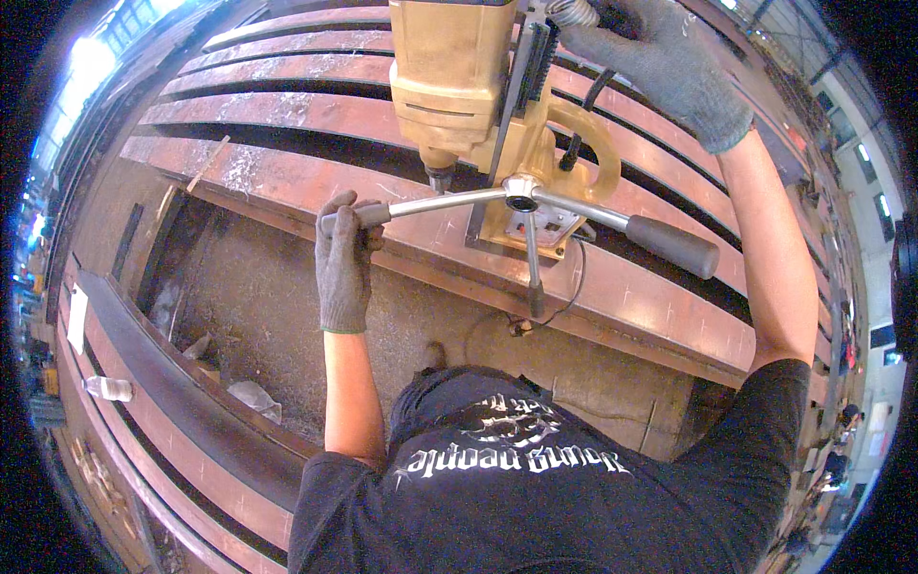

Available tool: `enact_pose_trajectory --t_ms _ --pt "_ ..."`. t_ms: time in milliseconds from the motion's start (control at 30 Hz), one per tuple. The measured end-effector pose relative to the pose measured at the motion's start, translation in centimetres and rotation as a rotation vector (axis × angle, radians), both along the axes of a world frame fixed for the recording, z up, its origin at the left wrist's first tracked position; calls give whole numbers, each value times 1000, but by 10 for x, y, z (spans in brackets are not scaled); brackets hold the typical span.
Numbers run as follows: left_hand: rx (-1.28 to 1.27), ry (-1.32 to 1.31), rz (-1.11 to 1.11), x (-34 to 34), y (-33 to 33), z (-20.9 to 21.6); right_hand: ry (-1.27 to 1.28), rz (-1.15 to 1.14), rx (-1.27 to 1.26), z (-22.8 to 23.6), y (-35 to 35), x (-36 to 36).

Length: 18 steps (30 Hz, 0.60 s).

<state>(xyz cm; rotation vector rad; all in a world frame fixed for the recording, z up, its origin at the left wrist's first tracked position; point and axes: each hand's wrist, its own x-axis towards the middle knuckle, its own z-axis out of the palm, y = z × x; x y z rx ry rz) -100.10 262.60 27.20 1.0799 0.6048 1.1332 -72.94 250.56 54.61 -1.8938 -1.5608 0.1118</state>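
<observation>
Gripping the grey end of one lever [442, 203], the gloved left hand [346, 263] is wrapped round it; the yellow drill [449, 67] stands on a reddish steel beam [287, 191], just right of that grip; up by the drill's top is the gloved right hand [674, 72], though I can't tell whether it's clasping anything; I count one drill, three levers, two gloved hands.

Drill [448, 81], shavings [245, 172] on reddish beams [660, 304]

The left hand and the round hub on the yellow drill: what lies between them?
In the head view, a straight silver lever spans that stretch, running from the left hand to the hub.
</observation>
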Motion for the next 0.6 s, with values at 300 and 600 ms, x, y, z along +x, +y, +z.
enact_pose_trajectory --t_ms 300,600 --pt "63 46 -1 -1 3 -7 -17 28 -11 -2 3 7" --pt "20 29 9 0 -1 0 -63 87 56 -4 5 11"
